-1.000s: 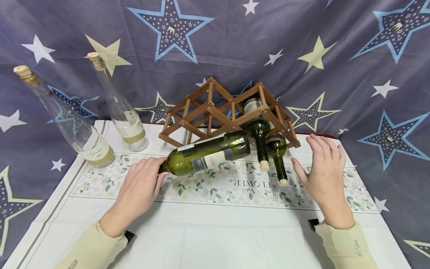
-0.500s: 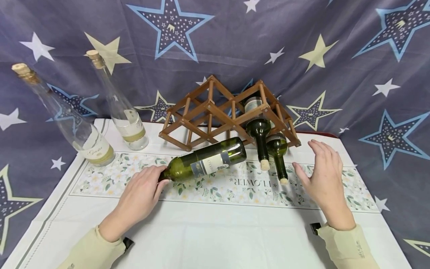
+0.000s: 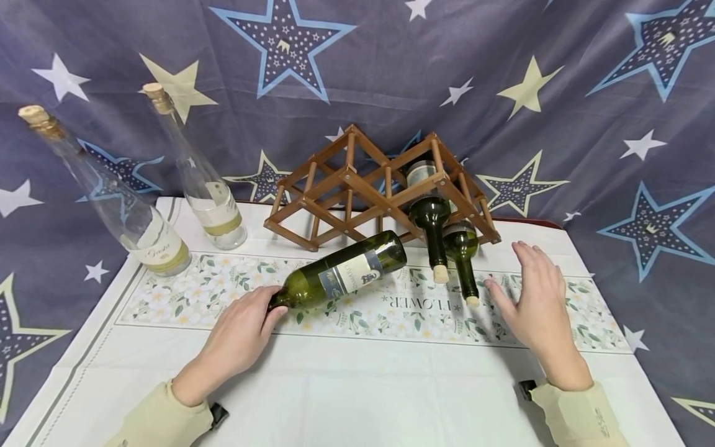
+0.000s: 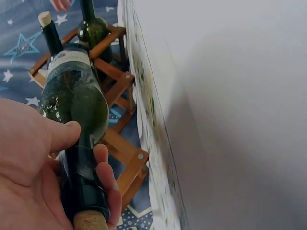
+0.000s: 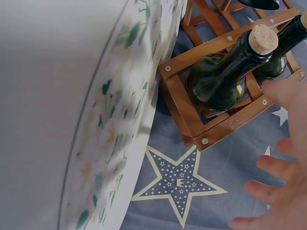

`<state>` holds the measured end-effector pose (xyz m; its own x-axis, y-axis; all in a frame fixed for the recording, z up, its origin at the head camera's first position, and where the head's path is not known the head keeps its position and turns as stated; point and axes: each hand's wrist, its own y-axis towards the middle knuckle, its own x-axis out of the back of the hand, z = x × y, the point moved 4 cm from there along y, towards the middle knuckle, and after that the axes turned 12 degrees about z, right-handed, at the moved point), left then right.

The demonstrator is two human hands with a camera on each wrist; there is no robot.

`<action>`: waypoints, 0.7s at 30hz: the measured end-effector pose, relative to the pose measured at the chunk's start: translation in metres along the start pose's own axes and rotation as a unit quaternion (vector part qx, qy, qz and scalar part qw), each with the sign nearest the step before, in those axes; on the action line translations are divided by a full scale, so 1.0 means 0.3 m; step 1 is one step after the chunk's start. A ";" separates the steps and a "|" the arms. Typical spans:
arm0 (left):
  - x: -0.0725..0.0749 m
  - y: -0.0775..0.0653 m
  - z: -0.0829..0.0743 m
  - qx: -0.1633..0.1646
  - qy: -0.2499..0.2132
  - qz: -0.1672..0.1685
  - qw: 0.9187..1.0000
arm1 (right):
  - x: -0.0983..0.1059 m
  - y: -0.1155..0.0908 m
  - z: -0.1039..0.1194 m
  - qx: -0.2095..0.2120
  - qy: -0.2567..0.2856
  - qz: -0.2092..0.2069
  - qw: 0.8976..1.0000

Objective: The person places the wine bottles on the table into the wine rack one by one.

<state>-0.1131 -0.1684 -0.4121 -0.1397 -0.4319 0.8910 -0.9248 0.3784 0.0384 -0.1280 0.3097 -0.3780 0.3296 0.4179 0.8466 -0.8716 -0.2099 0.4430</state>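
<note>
My left hand [image 3: 237, 338] grips a green wine bottle [image 3: 349, 268] by its neck, the base pointing right and slightly raised in front of the rack. In the left wrist view, thumb and fingers wrap the dark neck, and its cork [image 4: 90, 220] sticks out below the hand. The wooden wine rack [image 3: 347, 177] stands at the back of the table. Two corked green bottles lie in its right side, an upper bottle [image 3: 430, 214] and a lower bottle [image 3: 460, 242], necks toward me. Beside the lower one hovers my right hand [image 3: 539, 310], fingers spread, holding nothing.
Two clear corked bottles stand upright at the left: a nearer clear bottle [image 3: 162, 248] and a farther clear bottle [image 3: 215, 214]. A floral runner [image 3: 357, 316] crosses the white tablecloth [image 3: 357, 391]. Behind the rack hangs a star-patterned cloth [image 3: 391, 62].
The held bottle has moved down and toward me, away from the rack's front, its base lowering and swinging slightly left. My right hand has drawn back a little.
</note>
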 end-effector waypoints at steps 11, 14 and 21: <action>-0.032 -0.006 -0.008 0.037 -0.053 0.037 0.997 | -0.029 -0.027 -0.022 -0.062 -0.024 0.085 0.994; -0.038 -0.006 -0.011 0.040 -0.066 0.045 0.996 | -0.033 -0.030 -0.026 -0.066 -0.024 0.089 0.994; -0.052 0.002 -0.015 0.054 -0.110 0.083 0.989 | -0.036 -0.032 -0.031 -0.071 -0.025 0.093 0.993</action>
<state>-0.1098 -0.1577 -0.4240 -0.3551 -0.5432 0.7609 -0.9137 0.3739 -0.1595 -0.1266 0.3155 -0.3942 0.1721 0.3377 0.9254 -0.9605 -0.1511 0.2337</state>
